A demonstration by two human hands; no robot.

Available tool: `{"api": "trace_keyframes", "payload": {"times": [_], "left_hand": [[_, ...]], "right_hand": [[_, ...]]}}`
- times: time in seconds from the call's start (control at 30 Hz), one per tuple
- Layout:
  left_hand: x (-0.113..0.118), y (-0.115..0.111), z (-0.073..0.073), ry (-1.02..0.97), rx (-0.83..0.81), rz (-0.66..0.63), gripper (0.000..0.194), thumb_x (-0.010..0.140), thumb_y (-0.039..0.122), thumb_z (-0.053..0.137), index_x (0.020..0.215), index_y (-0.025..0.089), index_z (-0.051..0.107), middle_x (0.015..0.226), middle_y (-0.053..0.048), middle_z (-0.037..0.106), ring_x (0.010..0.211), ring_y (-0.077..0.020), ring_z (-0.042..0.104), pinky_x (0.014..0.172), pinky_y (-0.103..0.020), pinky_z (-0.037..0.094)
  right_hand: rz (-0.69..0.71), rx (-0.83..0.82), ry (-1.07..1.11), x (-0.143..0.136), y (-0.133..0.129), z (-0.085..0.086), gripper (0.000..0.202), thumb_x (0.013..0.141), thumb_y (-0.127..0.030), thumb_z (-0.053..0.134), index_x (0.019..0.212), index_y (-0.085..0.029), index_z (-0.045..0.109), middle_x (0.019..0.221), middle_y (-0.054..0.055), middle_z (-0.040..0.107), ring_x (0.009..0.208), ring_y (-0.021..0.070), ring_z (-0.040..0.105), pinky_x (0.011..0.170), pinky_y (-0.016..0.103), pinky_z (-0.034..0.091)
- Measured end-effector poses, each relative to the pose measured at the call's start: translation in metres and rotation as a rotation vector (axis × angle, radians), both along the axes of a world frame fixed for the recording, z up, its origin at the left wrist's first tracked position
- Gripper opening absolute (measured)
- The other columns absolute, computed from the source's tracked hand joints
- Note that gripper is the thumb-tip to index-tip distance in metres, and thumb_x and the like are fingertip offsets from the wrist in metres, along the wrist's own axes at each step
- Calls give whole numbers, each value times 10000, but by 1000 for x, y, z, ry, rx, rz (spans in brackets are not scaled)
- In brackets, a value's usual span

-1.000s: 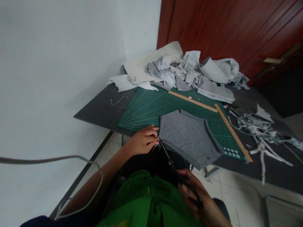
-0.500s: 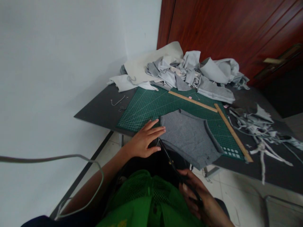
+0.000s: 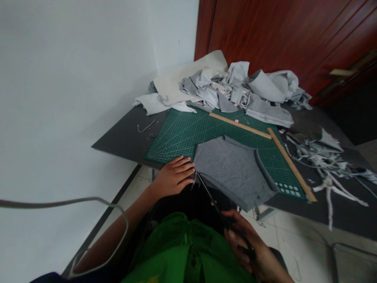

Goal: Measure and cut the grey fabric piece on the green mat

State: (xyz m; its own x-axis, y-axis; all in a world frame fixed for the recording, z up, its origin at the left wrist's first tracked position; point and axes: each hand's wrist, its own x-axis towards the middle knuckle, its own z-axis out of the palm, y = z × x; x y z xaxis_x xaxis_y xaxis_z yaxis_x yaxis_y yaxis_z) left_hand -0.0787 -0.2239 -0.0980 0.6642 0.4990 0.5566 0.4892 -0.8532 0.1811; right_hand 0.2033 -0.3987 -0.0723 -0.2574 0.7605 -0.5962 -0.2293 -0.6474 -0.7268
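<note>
A grey piece of cloth (image 3: 229, 169) lies over the near edge of the green cutting mat (image 3: 173, 133), its lower part hanging past the table edge. My left hand (image 3: 173, 177) rests flat, fingers stretched out side by side, with the fingertips at the cloth's left corner. A thin dangling strip (image 3: 194, 179) shows beside those fingertips. My right hand (image 3: 243, 237) is wrapped round the black handles of the scissors (image 3: 209, 196). Their blades point up and left, with the tips at the cloth's lower left edge, close to my left fingers.
Two wooden rulers (image 3: 240, 125) (image 3: 291, 165) lie on the mat. Grey and white cloth scraps (image 3: 206, 84) are heaped at the back, with more tangled strips (image 3: 321, 145) at the right. A grey cable (image 3: 73, 201) crosses the left side, near a white wall (image 3: 73, 78).
My left hand has moved slightly down and left, and its fingers have come together. The cloth's left corner reaches further left. The scissors have barely moved.
</note>
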Motion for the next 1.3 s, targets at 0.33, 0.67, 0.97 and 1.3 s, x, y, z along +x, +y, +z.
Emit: {"api": "trace_keyframes", "payload": {"times": [0.33,0.67,0.97,1.3], "left_hand": [[1,-4,7,5,-86,10,407,958,339,654,1337,193,637,1325,-89,698,1360,-276,564,1201,-514,410],[0,-4,6,-39,-94,-13,302,962,271,633,1247,186,687,1262,-65,730,1351,-268,569,1207,-510,405],[1,-6,9,-39,-111,4,399,965,284,617,1356,207,630,1292,-81,713,1337,-272,578,1184,-526,431],[1,-6,8,-37,-101,-10,366,960,250,611,1319,202,657,1278,-84,714,1340,-273,569,1203,-546,403]], "right_hand": [[-13,7,91,5,-2,-4,500,831,-525,769,1213,-272,566,662,-105,480,372,14,244,302,119,242],[-19,3,109,0,6,-1,514,822,-519,784,1206,-259,563,673,-102,496,372,13,258,295,113,254],[-4,-11,162,-5,15,4,496,799,-513,806,1158,-246,591,655,-101,494,366,13,250,284,113,245],[-8,7,165,-9,20,7,492,793,-490,815,1151,-228,602,659,-94,506,373,15,264,292,116,257]]}}
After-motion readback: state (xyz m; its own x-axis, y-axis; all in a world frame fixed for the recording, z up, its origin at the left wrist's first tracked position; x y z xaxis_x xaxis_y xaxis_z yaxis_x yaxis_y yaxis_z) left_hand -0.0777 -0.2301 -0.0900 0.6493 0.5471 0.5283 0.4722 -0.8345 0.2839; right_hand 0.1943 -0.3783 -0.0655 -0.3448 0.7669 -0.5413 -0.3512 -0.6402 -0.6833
